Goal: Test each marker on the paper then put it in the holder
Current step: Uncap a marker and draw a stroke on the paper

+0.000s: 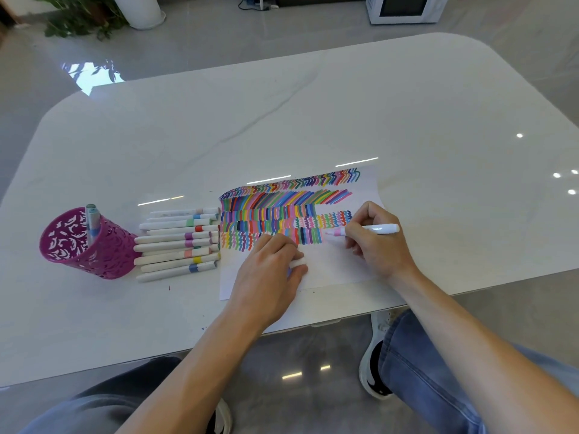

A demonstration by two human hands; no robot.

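Testing a pink marker (366, 230) on paper (332, 264) already crowded with coloured strokes, centre of frame.

Right hand (376, 239) closed around the marker barrel in a writing grip, tip touching the sheet just right of the lowest row; left hand (269, 270) resting on the paper, fingers curled around what looks like the white cap (297, 262); capped markers (178, 244) lined up just left of the sheet; purple holder (84, 242) at mid-left, already holding a couple of markers; probably light, rigid, smooth plastic, best pinched mid-barrel; tip likely to stain if brushed.
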